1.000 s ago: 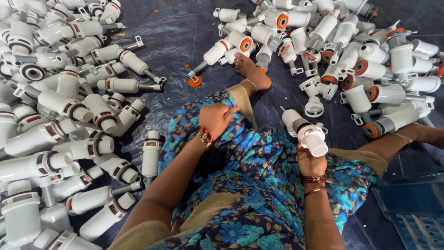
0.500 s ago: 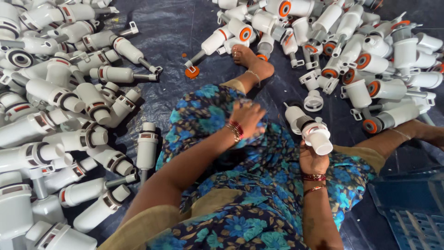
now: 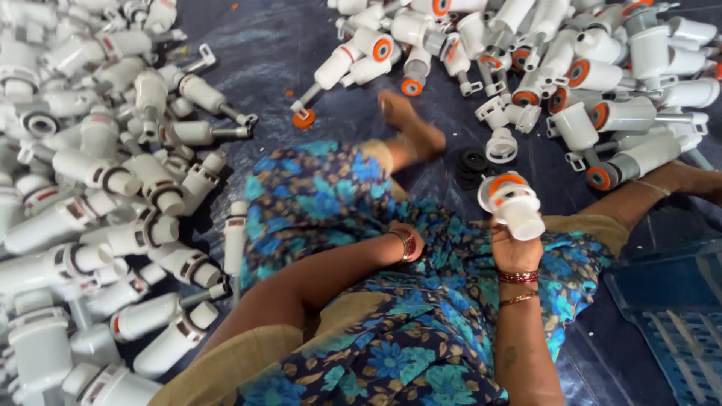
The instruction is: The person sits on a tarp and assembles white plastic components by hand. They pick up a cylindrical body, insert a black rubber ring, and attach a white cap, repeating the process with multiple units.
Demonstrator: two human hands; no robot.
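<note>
Landmark: the blue floral-print fabric lap (image 3: 361, 248). Left of it, a heap of white plastic cylindrical fittings with dark seal rings (image 3: 98, 210) is lying on the dark plastic floor sheet (image 3: 278, 60), same as a second ago. Left hand (image 3: 410, 242) is now resting down on the lap at its middle; a second ago it was raised above the cloth with fingers spread, so it looks like it is dropping back after letting go or reaching. Its fingers are tucking into the folds, so can't tell how far they're curled or whether anything is in them. Right of the lap's middle, right hand (image 3: 515, 252) is gripping a white plastic fitting with an orange ring (image 3: 511, 204) from below, fingers wrapped closed around its base, part held upright just above the lap; grip unchanged. Up and right of the lap, a second pile of white fittings with orange rings (image 3: 571, 68) is spreading over the sheet. Small black rubber rings (image 3: 474, 162) are sitting beside the bare foot (image 3: 406, 128). Far right of the lap, a blue plastic slatted crate (image 3: 669, 316).
</note>
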